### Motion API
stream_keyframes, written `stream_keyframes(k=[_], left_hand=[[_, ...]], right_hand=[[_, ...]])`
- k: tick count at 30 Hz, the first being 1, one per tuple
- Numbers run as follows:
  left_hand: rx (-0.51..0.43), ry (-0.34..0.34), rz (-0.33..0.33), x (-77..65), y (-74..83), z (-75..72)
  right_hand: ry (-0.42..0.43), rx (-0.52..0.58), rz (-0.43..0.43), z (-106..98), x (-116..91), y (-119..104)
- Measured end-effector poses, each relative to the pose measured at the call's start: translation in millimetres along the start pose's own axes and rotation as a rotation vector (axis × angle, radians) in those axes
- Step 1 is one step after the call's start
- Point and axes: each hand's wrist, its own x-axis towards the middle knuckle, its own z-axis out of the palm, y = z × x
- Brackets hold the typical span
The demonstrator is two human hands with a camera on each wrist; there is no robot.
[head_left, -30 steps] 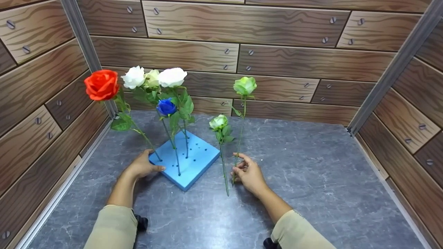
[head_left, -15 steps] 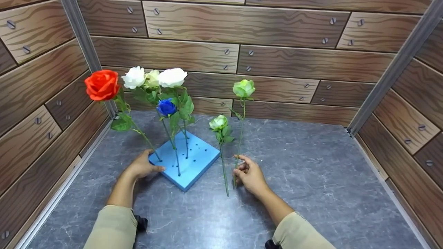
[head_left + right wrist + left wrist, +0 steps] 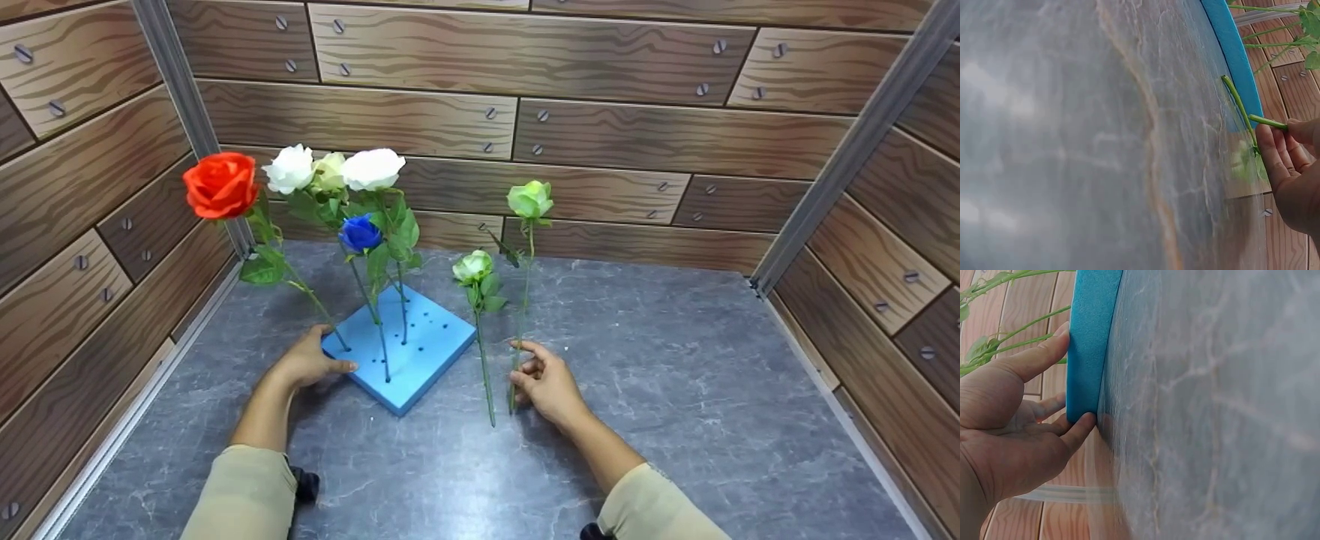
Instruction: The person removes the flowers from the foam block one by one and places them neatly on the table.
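Note:
My left hand (image 3: 306, 361) holds the near left side of a blue foam block (image 3: 431, 361), thumb on the top face. In the left wrist view, its fingers reach under the block's (image 3: 1089, 343) edge. My right hand (image 3: 551, 386) pinches the lower stem of a pale green artificial rose (image 3: 530, 200), which stands nearly upright right of the block. The right wrist view shows the stem's cut end (image 3: 1268, 121) sticking out past thumb and fingers. A second green-white rose (image 3: 474, 267) lies on the table between block and right hand.
Several roses stand in the block: a red one (image 3: 220, 185) leaning left, a blue one (image 3: 361, 232), a pale yellow one (image 3: 329, 171), and white ones (image 3: 373, 169). Small holes dot the block's top. Wood-patterned walls (image 3: 420, 120) enclose the grey marbled table (image 3: 675, 390).
My right hand has shifted slightly right and toward me with the green rose; its bloom sits lower and its leaf has turned. My left hand and the block have stayed put.

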Motion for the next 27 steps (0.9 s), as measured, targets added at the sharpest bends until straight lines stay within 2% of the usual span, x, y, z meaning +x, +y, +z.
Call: stream_keyframes(k=[13, 27], left_hand=[[0.007, -0.003, -0.013, -1.8, 2.0, -0.3], [0.020, 0.001, -0.005, -1.4, 1.8, -0.5]], right_hand=[[-0.034, 0.028, 0.110, -6.8, -3.8, 0.4], [-0.043, 0.007, 0.141, -9.3, -7.8, 1.6]])
